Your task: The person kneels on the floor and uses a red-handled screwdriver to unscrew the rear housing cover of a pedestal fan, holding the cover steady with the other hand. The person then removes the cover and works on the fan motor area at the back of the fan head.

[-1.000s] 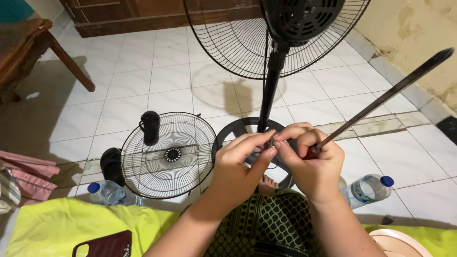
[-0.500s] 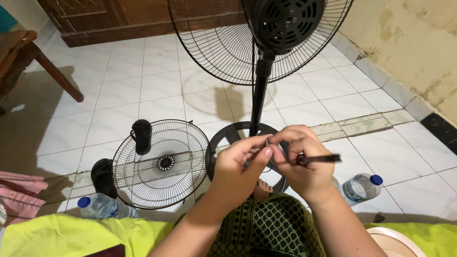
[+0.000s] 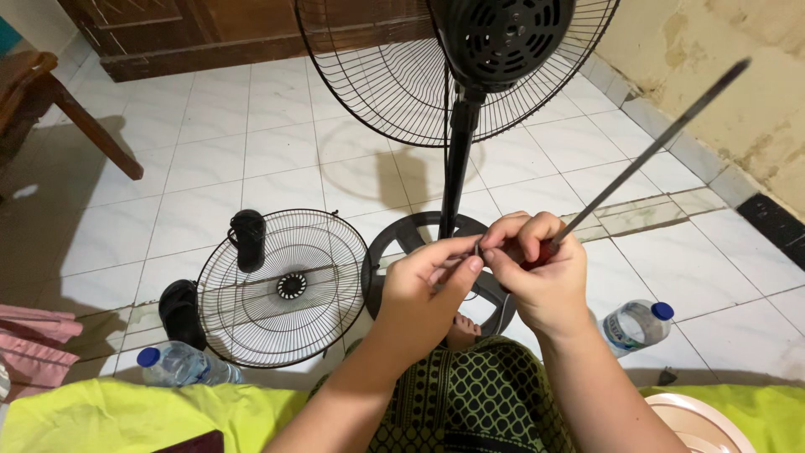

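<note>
I have a long, thin metal rod (image 3: 650,155) pinched by its red grip end in my right hand (image 3: 541,281), fingers curled tight around it, so the shaft slants up and away to the right, toward the stained wall. My left hand (image 3: 423,289) meets the right just in front of the round fan base (image 3: 394,247); its thumb and forefinger are closed on something very small at the rod's near end, too tiny for me to name.

As I judge it, the fan is half apart: 1 wire guard (image 3: 289,289) is already off and lies flat on the floor to the left of the base, while the rear guard (image 3: 377,75) and the black vented motor housing (image 3: 503,38) sit on the pole (image 3: 457,164). No blades show, so whatever I am fiddling with is a middle step, with reassembly left to do.

The guards are thin, glossy black wire, radiating from a hub. The base is a dull black plastic ring with spokes. Glossy white tiles (image 3: 210,143) cover the floor. Left of the loose guard lie 2 black sandals (image 3: 247,239). 2 clear plastic bottles with blue caps rest on either side of the base, 1 left (image 3: 180,365), 1 right (image 3: 633,325). Nearest me is a lime-yellow cloth (image 3: 126,415) and my green patterned wrap (image 3: 470,403).
</note>
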